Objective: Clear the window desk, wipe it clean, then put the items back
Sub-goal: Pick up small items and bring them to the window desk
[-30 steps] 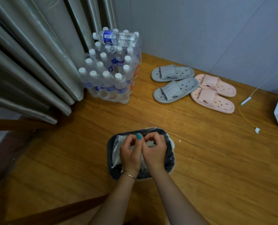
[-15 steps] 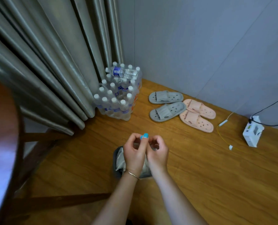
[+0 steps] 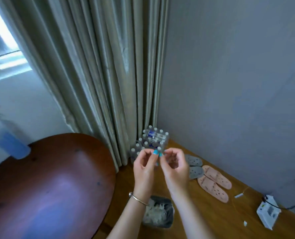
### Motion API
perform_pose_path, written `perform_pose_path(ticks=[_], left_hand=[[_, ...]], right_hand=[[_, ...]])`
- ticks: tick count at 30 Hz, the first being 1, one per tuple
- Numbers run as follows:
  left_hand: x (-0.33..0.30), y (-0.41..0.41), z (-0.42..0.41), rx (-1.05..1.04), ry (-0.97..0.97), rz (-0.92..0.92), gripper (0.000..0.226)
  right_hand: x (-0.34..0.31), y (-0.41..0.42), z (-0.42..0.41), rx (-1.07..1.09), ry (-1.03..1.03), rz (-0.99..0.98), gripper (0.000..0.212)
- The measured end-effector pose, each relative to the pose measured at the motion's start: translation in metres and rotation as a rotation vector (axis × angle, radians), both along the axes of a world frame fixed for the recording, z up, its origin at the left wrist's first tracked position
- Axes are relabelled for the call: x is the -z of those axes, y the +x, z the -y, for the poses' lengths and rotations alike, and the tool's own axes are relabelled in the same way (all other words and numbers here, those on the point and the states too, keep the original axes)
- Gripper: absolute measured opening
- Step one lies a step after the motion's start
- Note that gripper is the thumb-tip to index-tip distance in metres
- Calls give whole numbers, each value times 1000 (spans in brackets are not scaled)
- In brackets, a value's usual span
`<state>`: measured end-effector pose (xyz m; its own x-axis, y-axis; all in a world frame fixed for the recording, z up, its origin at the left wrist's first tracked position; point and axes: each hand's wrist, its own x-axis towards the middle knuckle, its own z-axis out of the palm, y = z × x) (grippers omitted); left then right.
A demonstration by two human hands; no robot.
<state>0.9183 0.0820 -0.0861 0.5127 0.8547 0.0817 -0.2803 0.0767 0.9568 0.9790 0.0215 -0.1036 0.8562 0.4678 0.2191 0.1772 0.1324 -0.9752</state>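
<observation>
Both forearms are bare, with no sleeves in view. The left hand (image 3: 144,167) wears a thin silver bangle (image 3: 140,199) at the wrist, with a small round bead on the side of it away from the right hand (image 3: 175,167). Teal polish covers the visible fingernails (image 3: 155,152).

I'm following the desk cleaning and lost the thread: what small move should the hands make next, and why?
Probably part and reach left to the desk. The left hand and right hand meet fingertip to fingertip above the bin, with nothing visible between them, and a blurred blue bottle stands on the desk.
</observation>
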Motion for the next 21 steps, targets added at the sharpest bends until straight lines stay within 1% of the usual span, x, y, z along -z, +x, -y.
perform_pose_path(ticks=[2, 5, 7, 9, 11, 14, 17, 21], left_hand=[[-31, -28, -5, -12, 25, 10, 19], [-74, -74, -13, -63, 37, 10, 23], [-98, -106, -19, -84, -18, 36, 17], [-118, -140, -26, -109, 19, -4, 9], [-130, -177, -33, -149, 88, -73, 6], [-148, -237, -39, -270, 114, -120, 15], [-157, -304, -40, -418, 142, -162, 20], [-160, -405, -37, -560, 154, -214, 23]], right_hand=[[-33, -20, -4, -76, 27, 25, 17], [-75, -60, -13, -201, 81, 35, 16], [-98, -90, -22, -262, 115, 14, 17], [-117, -121, -33, -317, 131, 0, 16], [-130, -152, -45, -386, 132, 4, 17], [-143, -206, -59, -501, 120, 21, 17], [-152, -265, -73, -611, 100, 64, 27], [-160, -356, -87, -758, 94, 75, 30]])
